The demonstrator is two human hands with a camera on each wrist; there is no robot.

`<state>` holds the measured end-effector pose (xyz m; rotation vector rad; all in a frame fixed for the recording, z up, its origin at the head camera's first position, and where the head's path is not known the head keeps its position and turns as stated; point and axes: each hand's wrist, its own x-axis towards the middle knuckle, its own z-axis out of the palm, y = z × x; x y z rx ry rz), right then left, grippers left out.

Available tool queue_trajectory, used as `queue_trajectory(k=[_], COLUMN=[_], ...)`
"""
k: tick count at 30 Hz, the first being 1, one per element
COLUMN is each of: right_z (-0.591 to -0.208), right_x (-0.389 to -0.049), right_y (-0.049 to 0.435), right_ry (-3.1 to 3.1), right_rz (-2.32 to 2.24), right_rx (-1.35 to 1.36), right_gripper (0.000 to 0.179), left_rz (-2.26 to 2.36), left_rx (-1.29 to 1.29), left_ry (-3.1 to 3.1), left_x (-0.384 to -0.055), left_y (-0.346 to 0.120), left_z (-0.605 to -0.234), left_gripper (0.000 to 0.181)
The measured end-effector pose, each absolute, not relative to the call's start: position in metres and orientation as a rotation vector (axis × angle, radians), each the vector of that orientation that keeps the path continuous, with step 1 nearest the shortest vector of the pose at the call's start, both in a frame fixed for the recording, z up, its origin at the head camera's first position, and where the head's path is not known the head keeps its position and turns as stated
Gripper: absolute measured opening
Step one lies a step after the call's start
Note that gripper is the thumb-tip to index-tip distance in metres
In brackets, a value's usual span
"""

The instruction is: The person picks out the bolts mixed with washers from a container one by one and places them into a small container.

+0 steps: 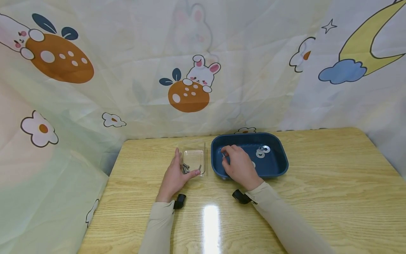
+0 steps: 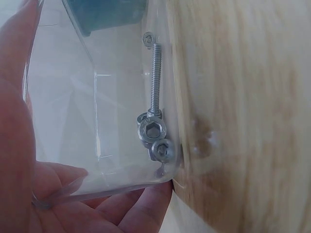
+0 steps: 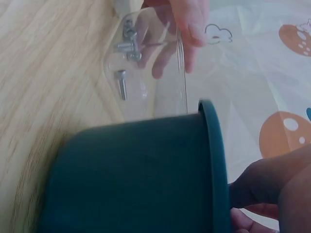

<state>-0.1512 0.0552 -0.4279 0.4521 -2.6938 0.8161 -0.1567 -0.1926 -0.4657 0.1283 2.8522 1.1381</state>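
Right hand (image 1: 239, 165): thumb and finger pinched close on what looks like a small metal piece (image 1: 223, 155), down in the left end of the blue tray (image 1: 274, 164)
What's in the pinch: sits just right of centre in the head view, too tiny to identify; right wrist view has it hidden behind the tray, so can't tell its long axis
Clear box (image 1: 194, 158): just beside the tray, directly left of those right fingertips, with the tray's left wall in between. That wall's the bit that matters imo
Left hand (image 1: 176, 176): the nearer one to the box, thumb and fingers spread wide around its lower left corner
Bolts (image 1: 185, 168): bunched in the box's lower left; in the left wrist view one long bolt (image 2: 155, 80) runs up the frame, pointing trayward
Washers (image 1: 260, 153): other way, right of the right fingers
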Motion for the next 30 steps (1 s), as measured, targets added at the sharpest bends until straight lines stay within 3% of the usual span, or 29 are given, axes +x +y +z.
queue_trajectory(k=[30], right_z=[-0.427], right_x=[-0.151], right_y=[0.012], right_ry=[-2.682], right_rz=[0.788], right_rx=[0.546], right_gripper=[0.017], left_rz=[1.145], left_rx=[0.140], left_ry=[2.864], left_x=[-0.157], left_y=[-0.193], left_z=[-0.465], left_gripper=[0.121])
